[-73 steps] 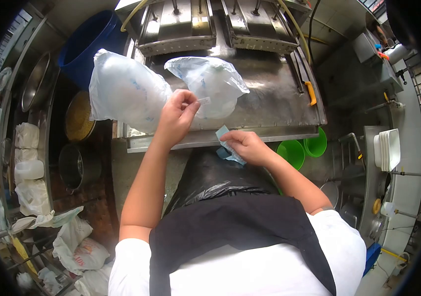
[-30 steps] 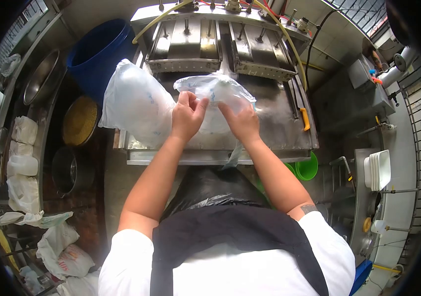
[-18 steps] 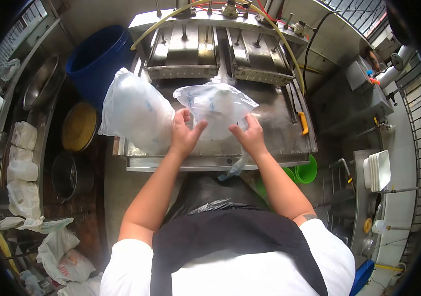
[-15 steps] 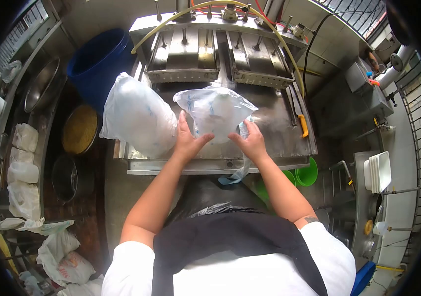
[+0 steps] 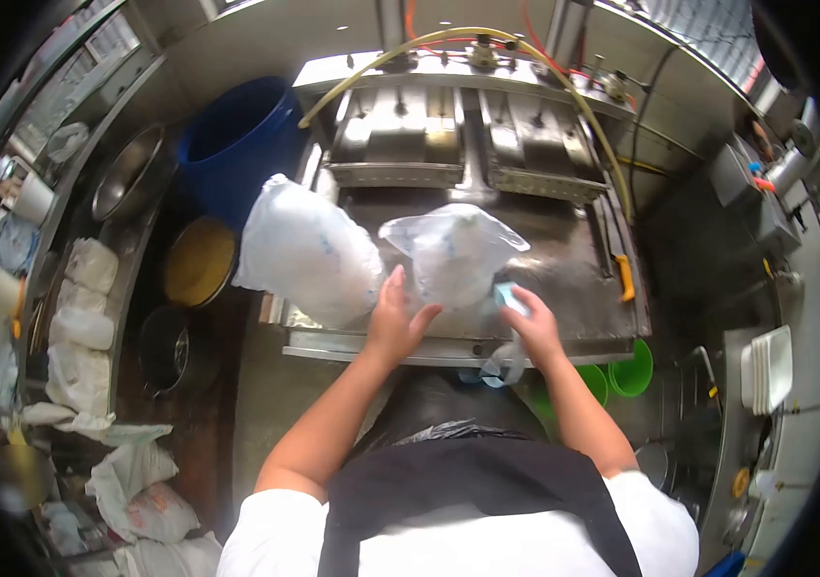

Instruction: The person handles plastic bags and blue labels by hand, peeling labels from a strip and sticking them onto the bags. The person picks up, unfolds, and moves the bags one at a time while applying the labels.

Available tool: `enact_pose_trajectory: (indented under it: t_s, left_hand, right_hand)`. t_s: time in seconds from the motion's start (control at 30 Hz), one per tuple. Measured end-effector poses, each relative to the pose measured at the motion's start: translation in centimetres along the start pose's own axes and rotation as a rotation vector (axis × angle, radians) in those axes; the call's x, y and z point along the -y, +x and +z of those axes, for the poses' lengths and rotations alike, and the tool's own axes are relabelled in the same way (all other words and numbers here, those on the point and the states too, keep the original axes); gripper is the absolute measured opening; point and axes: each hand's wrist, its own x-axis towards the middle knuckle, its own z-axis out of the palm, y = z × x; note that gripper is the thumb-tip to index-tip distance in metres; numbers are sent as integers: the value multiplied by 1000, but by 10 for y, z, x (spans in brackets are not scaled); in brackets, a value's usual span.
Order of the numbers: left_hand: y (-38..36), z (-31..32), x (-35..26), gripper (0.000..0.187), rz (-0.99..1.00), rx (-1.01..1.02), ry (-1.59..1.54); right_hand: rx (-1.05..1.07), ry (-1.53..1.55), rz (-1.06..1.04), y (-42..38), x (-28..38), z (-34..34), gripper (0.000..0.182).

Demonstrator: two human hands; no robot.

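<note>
A full translucent plastic bag (image 5: 453,255) with a flared top stands on the steel worktable (image 5: 564,279) in front of me. My left hand (image 5: 395,317) is beside its lower left side, thumb apart from the fingers, with nothing in it. Between the fingers of my right hand (image 5: 533,325) is a pale blue plastic strip (image 5: 506,296), at the bag's lower right. Its crumpled tail hangs over the table's front edge. A larger filled plastic bag (image 5: 304,255) lies to the left, close to my left fingertips.
Two steel press plates (image 5: 400,135) sit at the back under a yellow hose (image 5: 448,34). An orange-handled knife (image 5: 625,279) lies on the right edge. Left of the table are a blue barrel (image 5: 237,135) and a yellow-filled tub (image 5: 200,262). Green buckets (image 5: 631,367) stand below.
My view has shifted, so the scene sits lower and further right. My right hand has moved off the bag's side and closed on the pale blue strip. My left hand stays beside the bag.
</note>
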Motion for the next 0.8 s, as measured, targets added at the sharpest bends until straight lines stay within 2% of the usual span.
enact_pose_trajectory:
  t_s: [0.07,0.13,0.2,0.27,0.3,0.37,0.4,0.47,0.5,0.53,0.6,0.63,0.8]
  left_hand:
    - [-7,-47,-28,67,-68,28,-95]
    - [4,-101,-50,46,358,-294,240]
    - [28,-154,-59,40,467,-595,477]
    - [57,-191,-71,41,374,-815,610]
    - [66,-200,-68,41,375,-817,613]
    - [78,-213,-63,37,291,-518,503]
    - [79,-218,-60,37,293,-519,505]
    - [80,-224,-61,30,101,-375,323]
    - [79,-226,-68,26,142,-514,316]
    - [80,-236,-72,27,84,-586,361]
    - [83,-246,-80,32,90,-823,323]
    - [82,-248,-87,34,71,-835,115]
    - [61,-239,-116,30,142,-842,-29]
  right_hand:
    - [26,164,29,-35,9,-5,51]
    - [61,269,77,-61,18,-2,47]
    - [244,427,276,-76,26,3,43]
    - [309,423,338,-78,36,16,38]
    - [377,397,330,-75,36,23,35]
    - [462,375,322,-71,43,38,27]
    - [464,376,320,-69,49,44,27]
    - [561,456,280,-67,62,55,26]
    - [557,461,282,-68,68,59,26]
    - [565,477,281,-68,74,63,24]
    - [571,488,282,-69,79,68,22]
    - [572,509,278,-69,80,70,20]
    - [516,542,207,-63,94,86,20]
